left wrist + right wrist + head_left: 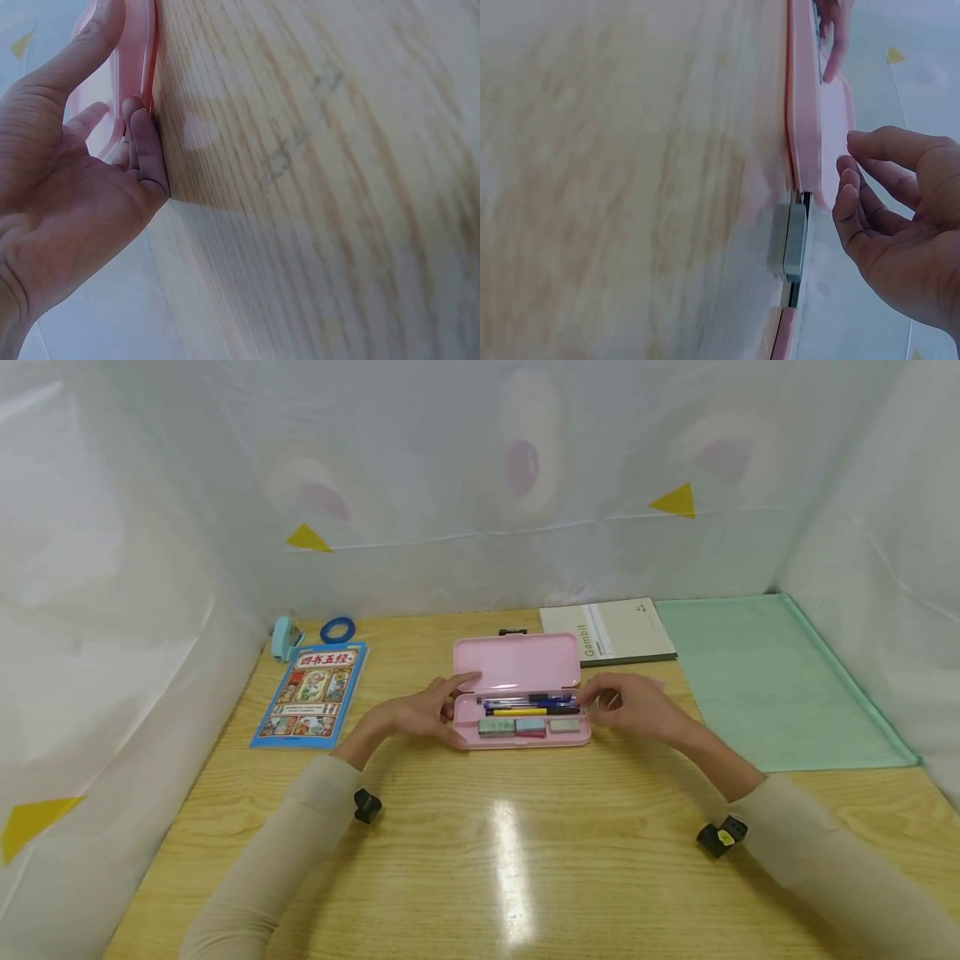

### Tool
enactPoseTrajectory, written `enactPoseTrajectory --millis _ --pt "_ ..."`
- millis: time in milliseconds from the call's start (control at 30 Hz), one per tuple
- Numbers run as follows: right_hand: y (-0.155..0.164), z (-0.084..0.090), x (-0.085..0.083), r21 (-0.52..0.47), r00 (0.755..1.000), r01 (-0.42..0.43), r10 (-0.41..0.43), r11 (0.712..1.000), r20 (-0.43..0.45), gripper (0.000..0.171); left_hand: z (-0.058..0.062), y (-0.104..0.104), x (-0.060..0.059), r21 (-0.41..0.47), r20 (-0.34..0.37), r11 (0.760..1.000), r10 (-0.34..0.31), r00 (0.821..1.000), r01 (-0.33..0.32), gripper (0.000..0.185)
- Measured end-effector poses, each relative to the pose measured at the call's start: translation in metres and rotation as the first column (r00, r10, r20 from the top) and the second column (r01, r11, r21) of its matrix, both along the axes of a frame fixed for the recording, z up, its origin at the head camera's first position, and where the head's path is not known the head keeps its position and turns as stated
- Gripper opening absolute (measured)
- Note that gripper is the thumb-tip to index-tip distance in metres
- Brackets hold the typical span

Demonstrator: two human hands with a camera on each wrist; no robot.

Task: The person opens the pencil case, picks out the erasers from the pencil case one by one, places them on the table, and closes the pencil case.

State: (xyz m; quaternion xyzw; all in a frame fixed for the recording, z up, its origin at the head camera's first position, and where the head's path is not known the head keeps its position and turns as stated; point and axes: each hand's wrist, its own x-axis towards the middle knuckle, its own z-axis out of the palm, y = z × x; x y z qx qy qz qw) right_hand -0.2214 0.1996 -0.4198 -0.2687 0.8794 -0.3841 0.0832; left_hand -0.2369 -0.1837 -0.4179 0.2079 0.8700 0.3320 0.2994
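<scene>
A pink pencil case (517, 745) lies on the table with its lid (517, 660) raised. Several pens (536, 702) fill the back part; small green, blue and pale blocks (497, 727) sit in front. My left hand (420, 712) holds the left end, thumb at the near edge and index finger by the lid. Over the right end hovers my right hand (637, 706), fingers bent and fingertips close to the pen ends. In the right wrist view, nothing shows between its thumb and fingers. A pale block (795, 244) and a pink item (783, 334) lie beyond the case.
A blue-edged book (311, 697) lies at the left, with a light blue stapler (285, 639) and blue tape roll (327, 636) behind. A notebook (630, 627) stands back right of the case, beside a green mat (795, 693). White sheeting (450, 568) encloses the table.
</scene>
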Motion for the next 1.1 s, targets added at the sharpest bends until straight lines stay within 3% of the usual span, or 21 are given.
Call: enactPoseTrajectory --millis 300,467,700,933,1100 --pt "-0.017 0.003 0.012 0.043 0.997 -0.072 0.071 0.996 0.032 0.019 0.0 0.001 0.001 0.012 0.005 1.0 -0.002 1.0 0.002 0.111" --pt "-0.021 0.004 0.014 0.091 0.997 -0.081 0.081 0.993 0.008 0.018 0.001 0.001 0.002 0.015 0.01 1.0 0.005 1.0 -0.005 0.112" --pt "-0.019 0.0 0.015 0.073 0.991 -0.133 0.135 0.988 -0.014 0.019 0.001 0.001 0.003 0.015 0.011 1.0 0.008 1.0 -0.008 0.111" --pt "-0.019 0.005 0.017 0.109 0.995 -0.092 0.096 0.99 -0.033 0.018 0.001 0.001 0.001 0.003 0.006 1.0 0.006 1.0 -0.006 0.111" --pt "-0.019 0.005 0.016 0.107 0.994 -0.106 0.11 0.989 -0.027 0.02 0.0 0.0 0.001 0.0 0.004 1.0 0.01 1.0 -0.01 0.111"
